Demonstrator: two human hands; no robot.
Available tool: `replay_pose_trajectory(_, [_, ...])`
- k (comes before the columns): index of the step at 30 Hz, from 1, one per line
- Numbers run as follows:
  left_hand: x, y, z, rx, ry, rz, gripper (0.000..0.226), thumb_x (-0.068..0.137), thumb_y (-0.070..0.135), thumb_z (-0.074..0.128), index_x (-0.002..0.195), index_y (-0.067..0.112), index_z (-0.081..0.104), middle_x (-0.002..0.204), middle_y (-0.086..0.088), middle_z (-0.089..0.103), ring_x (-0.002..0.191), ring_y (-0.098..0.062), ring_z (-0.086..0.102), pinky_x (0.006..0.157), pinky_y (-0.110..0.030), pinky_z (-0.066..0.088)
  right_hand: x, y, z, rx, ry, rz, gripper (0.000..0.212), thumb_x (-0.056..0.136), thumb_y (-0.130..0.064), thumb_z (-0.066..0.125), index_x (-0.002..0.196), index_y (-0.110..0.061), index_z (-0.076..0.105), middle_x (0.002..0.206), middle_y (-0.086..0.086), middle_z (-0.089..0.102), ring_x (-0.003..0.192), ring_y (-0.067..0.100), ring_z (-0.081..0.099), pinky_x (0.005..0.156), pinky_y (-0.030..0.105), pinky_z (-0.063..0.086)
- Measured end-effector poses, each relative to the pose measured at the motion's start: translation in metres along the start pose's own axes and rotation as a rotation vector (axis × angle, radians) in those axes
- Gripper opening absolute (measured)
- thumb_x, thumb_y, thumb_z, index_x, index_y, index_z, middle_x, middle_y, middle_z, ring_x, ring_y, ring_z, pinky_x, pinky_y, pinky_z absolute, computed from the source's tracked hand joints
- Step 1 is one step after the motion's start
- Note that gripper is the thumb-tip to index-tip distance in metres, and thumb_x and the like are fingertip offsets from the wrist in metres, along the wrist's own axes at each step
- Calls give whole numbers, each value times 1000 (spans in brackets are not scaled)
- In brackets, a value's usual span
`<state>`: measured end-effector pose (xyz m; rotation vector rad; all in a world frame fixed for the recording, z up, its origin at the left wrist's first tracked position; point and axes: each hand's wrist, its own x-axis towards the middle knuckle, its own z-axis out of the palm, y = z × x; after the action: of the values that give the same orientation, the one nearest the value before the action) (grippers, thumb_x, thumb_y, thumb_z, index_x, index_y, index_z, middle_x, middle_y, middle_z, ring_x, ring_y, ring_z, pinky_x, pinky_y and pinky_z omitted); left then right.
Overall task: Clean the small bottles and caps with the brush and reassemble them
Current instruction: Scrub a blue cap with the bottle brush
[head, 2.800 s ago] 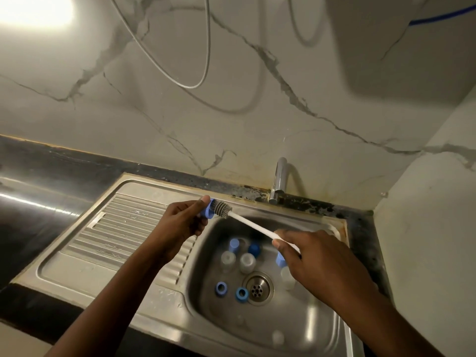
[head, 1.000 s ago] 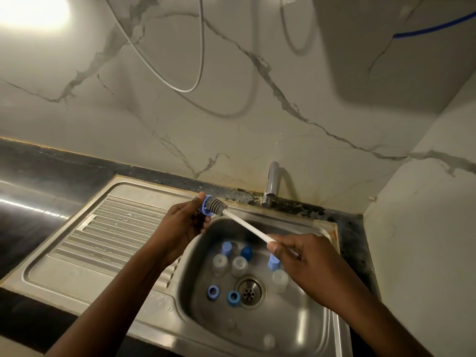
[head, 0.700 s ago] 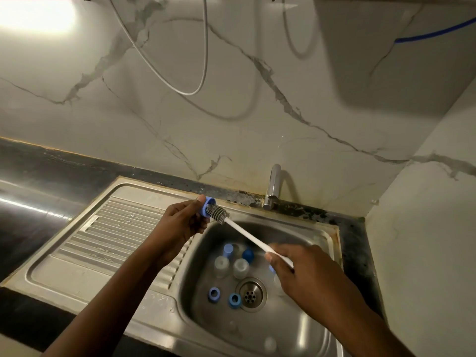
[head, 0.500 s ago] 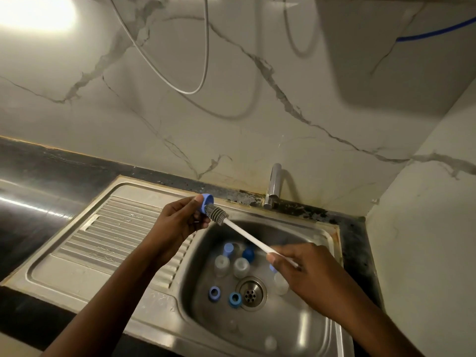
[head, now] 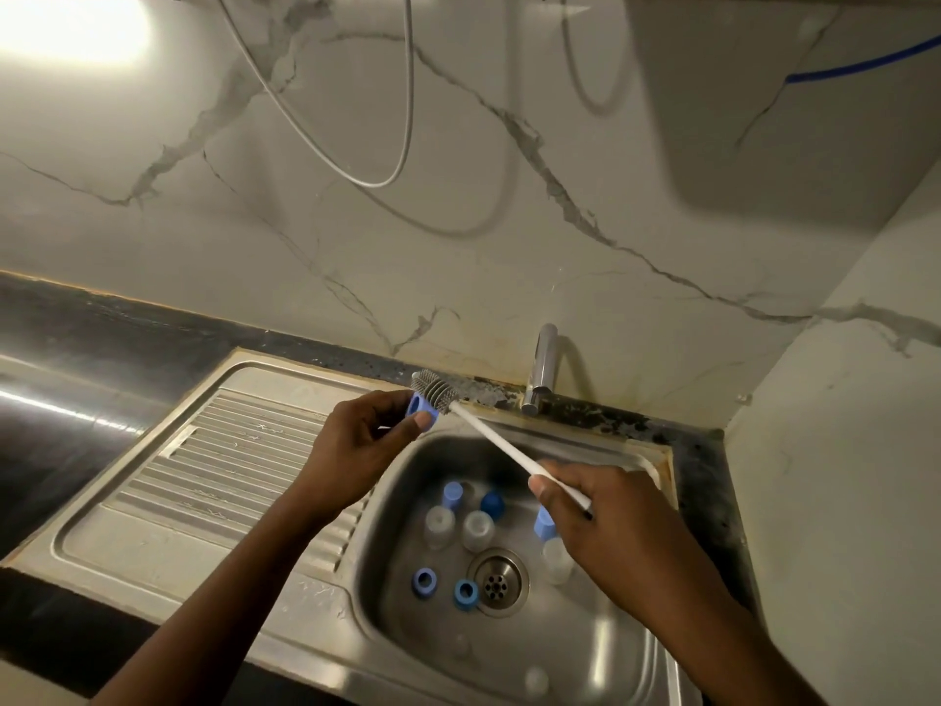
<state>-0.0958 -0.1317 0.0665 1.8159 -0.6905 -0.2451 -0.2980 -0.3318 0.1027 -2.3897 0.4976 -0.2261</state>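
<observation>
A steel sink is set into a dark, glossy table that runs off to the left. Its ribbed drainboard lies on that side and the basin on the right. Pale marble wall with grey veins rises behind and turns a corner at the right. A short chrome tap stands at the back rim, where the seam looks stained and grimy. A white hose hangs in a loop down the wall, a thin blue tube crosses the upper right, and a bright glare sits top left.

Over the basin's back left corner the left hand pinches a blue cap between thumb and fingers. The right hand is curled round the white handle of the brush, whose grey bristle head lies against the cap.

Down in the basin, around the drain, stand three small bottles, clear and uncapped. Loose blue caps lie in front of and behind them.
</observation>
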Motion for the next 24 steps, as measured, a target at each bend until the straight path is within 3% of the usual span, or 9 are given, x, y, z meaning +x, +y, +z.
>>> replay_pose_trajectory(2, [-1,0,0,49,12,12,29,97,40,68,121,27,77,107,11,80,100,-13,76,87,-38,64,5,0,2,-23,15,2,31,100,-60,52,119,-44,70,85,-22,70,82,-2,68,80,24,58])
replay_pose_trajectory(6, [0,-3,-2,64,2,26,30,97,39,71,125,27,76,113,12,78,107,-11,74,91,-35,63,12,-3,3,-122,37,-27,43,100,-64,42,115,-34,69,80,-10,72,74,7,68,73,34,59])
replay_pose_trajectory(10, [-1,-3,-1,35,57,21,25,95,39,71,120,36,73,108,14,79,103,-8,74,89,-30,63,14,-3,7,-52,102,-31,67,92,-80,29,111,-34,74,68,-17,63,67,3,65,74,34,61])
replay_pose_trajectory(15, [1,-5,-6,-31,127,-36,30,92,41,70,120,31,73,104,9,80,99,-12,76,91,-34,62,-5,-7,0,-129,-6,-44,27,104,-57,43,107,-44,67,78,-15,70,73,-2,67,72,21,56])
replay_pose_trajectory(19, [-1,-6,-3,-93,121,-54,26,93,39,70,119,35,72,106,12,80,103,-13,76,94,-37,62,-9,-11,-1,-125,-28,-29,28,104,-59,42,113,-47,65,80,-15,71,73,-3,68,69,19,56])
replay_pose_trajectory(22, [-2,-6,0,-11,52,-13,24,99,34,69,122,32,74,110,10,79,105,-15,75,91,-38,63,-3,-8,0,-102,10,-13,30,103,-57,44,105,-40,69,78,-12,72,73,1,68,75,25,59])
replay_pose_trajectory(24, [-4,-7,2,29,-1,24,28,101,34,68,127,26,74,114,8,78,108,-15,74,91,-37,63,4,-7,3,-102,30,-5,39,101,-61,42,111,-38,72,78,-12,72,74,1,68,79,27,59])
